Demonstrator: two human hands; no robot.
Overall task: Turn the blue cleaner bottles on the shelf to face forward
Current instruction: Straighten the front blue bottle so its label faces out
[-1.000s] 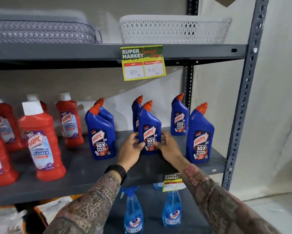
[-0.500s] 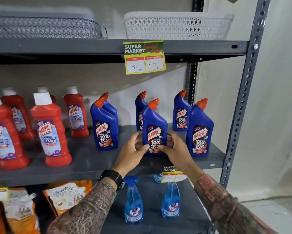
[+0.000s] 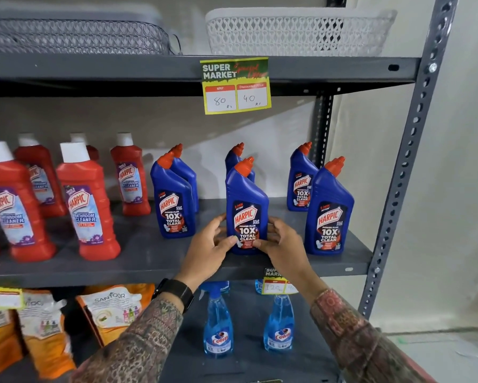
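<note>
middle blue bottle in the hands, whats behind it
Behind the middle blue bottle stands another blue bottle; only its orange cap and shoulder show. Its label is covered, so its facing cannot be told.

Red bathroom cleaner bottles [image 3: 87, 205], yellow price tag [image 3: 235, 85], white basket [image 3: 296, 33], grey basket [image 3: 75, 34], spray bottles [image 3: 218, 327]

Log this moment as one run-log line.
left hand: grips blue plastic cleaner bottle | right hand: grips same bottle | bottle: upright on grey metal shelf, label forward
</note>
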